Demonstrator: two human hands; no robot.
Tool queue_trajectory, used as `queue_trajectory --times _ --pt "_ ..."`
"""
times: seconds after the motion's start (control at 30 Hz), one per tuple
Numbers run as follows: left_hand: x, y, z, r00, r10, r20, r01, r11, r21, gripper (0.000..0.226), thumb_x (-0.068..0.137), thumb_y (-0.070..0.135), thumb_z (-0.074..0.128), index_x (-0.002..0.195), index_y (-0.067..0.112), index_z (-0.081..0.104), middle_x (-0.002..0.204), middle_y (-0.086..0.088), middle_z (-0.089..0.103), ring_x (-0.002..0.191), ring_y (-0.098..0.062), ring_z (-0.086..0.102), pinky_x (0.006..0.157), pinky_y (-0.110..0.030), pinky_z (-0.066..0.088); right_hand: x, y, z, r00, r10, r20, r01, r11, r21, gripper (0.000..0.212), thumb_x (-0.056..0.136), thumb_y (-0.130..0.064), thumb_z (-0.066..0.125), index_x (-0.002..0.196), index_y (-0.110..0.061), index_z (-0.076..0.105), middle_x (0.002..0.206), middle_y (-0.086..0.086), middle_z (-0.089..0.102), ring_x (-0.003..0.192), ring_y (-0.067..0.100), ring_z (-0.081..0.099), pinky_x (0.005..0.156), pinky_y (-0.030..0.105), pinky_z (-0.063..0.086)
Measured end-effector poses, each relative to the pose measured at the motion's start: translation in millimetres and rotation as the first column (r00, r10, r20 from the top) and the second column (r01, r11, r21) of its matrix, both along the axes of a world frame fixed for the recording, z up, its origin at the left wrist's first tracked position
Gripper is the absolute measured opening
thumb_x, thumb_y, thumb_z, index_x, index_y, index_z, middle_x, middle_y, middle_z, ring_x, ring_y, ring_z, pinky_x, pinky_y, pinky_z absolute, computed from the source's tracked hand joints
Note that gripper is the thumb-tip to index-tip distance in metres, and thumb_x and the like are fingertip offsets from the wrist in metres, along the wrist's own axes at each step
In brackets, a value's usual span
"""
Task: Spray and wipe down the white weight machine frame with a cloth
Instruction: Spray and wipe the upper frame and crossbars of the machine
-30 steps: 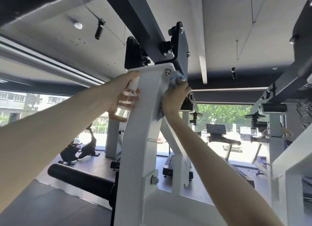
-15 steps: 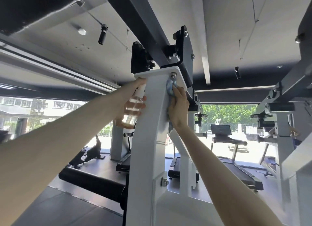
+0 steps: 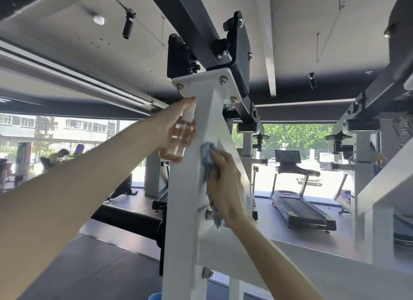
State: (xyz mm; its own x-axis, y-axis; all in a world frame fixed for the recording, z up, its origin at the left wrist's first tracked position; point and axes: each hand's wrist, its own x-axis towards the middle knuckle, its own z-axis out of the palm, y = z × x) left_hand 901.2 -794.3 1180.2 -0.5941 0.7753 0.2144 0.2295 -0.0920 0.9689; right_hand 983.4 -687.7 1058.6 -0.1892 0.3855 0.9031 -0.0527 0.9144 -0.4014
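Bare forearms, slim and smooth, end in the bare left hand (image 3: 172,126) and right hand (image 3: 225,184).

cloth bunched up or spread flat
Bunched: the blue cloth wads up above the right hand pressing it to the white frame, its tail hanging below.

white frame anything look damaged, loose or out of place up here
Nothing stands out. The white frame looks intact; the left hand holds the spray bottle, and the right hand holds the blue cloth against it.
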Motion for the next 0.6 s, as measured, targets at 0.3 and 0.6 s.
queue_trajectory --times 0.3,0.6 --pt "-9.8 -21.9 -0.5 0.999 0.040 -0.029 -0.039 0.999 0.019 0.054 0.081 0.070 0.058 0.074 0.017 0.061 0.073 0.001 0.064 0.074 -0.020 0.060 0.080 -0.039 0.048 -13.4 16.3 13.5 0.988 -0.150 0.025 0.151 0.986 -0.069 0.033 0.092 0.005 0.038 0.118 -0.002 0.058 0.120 0.013 0.054 0.098 0.029 0.057 0.077 0.029 0.042" --pt "-12.3 -28.9 -20.4 0.997 0.062 -0.054 -0.062 0.998 -0.003 0.050 0.086 0.064 0.057 0.076 0.015 0.061 0.076 -0.001 0.063 0.071 -0.019 0.061 0.062 -0.033 0.052 6.8 -25.5 -31.4 0.993 -0.096 0.066 0.093 0.995 0.042 0.025 0.091 0.000 0.045 0.111 -0.005 0.060 0.107 0.003 0.048 0.088 0.011 0.040 0.064 0.012 0.024"
